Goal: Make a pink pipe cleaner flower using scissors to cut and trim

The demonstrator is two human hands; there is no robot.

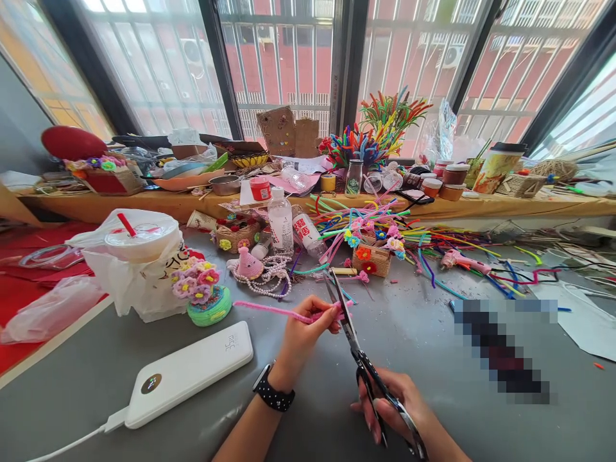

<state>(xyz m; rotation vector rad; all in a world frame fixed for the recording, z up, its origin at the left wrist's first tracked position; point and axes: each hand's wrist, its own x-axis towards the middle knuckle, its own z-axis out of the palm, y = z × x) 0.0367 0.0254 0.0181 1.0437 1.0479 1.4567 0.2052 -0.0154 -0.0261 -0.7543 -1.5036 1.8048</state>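
Note:
My left hand (310, 324) pinches a pink pipe cleaner (269, 309), whose long end sticks out to the left and whose short end shows past my fingertips. My right hand (392, 401) is wrapped round the black handles of a pair of scissors (353, 340). The scissor blades point up and away and stand slightly apart. They meet the pipe cleaner right beside my left fingertips; whether they touch it I cannot tell. On my left wrist is a black dotted watch band (274, 391).
A white power bank (192, 375) with a cable lies left. Behind it stand a pipe-cleaner flower pot (209, 307) and a bagged cup (142, 237). Plastic bottles (280, 221), a flower-trimmed basket (371, 260) and loose pipe cleaners (433, 240) crowd the back. A blurred dark object (500, 350) lies right.

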